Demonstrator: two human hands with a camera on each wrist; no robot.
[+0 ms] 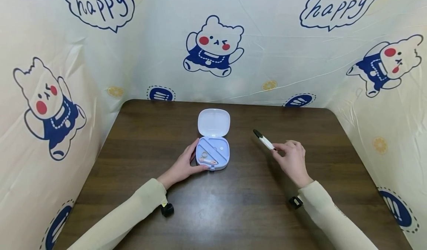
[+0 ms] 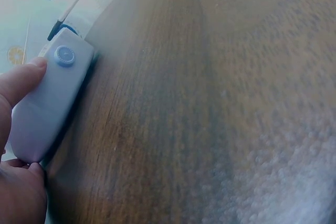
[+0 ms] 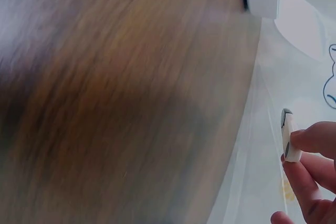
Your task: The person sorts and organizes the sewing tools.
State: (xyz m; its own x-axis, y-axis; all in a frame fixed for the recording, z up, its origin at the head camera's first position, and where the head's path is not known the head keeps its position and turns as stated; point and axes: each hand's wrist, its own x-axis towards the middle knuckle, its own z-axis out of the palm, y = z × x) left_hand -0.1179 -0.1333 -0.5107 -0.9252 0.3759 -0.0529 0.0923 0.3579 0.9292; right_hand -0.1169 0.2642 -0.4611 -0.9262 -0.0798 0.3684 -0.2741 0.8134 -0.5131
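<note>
A small light blue compartment box [image 1: 212, 145] sits on the table with its hinged translucent lid [image 1: 214, 122] raised to the back. Diagonal dividers split its inside. A small ring-shaped piece [image 1: 204, 154] and a slim pinkish stick [image 1: 207, 161] lie in the front left compartment, and a small white dot shows in the right one. My left hand [image 1: 182, 165] grips the box, thumb along the front by the round button [image 2: 65, 56], fingers at the left side. My right hand [image 1: 293, 160] pinches a white marker [image 1: 265, 142] by its rear end, black cap pointing away and left.
The dark wooden table [image 1: 133, 131] reaches to a printed cloth [image 1: 267, 57] that hangs behind it and on both sides. A small black device [image 1: 167, 209] hangs at the left wrist, another black device [image 1: 295, 202] at the right.
</note>
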